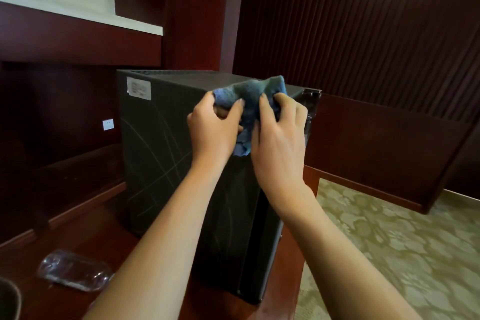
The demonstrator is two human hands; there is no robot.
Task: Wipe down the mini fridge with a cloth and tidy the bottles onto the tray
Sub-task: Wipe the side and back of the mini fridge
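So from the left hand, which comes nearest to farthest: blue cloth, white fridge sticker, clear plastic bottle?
1. Blue fluffy cloth: gripped by the left hand.
2. White paper sticker: fridge's upper-left corner.
3. Clear plastic bottle: lying on the counter, lower left.

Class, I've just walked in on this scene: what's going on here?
A person holds a blue cloth bunched in both hands at the top front corner of a black mini fridge. The left hand and right hand each grip it with curled fingers. The fridge stands on a reddish wooden surface, where a clear plastic bottle lies on its side. No tray is clearly in view.
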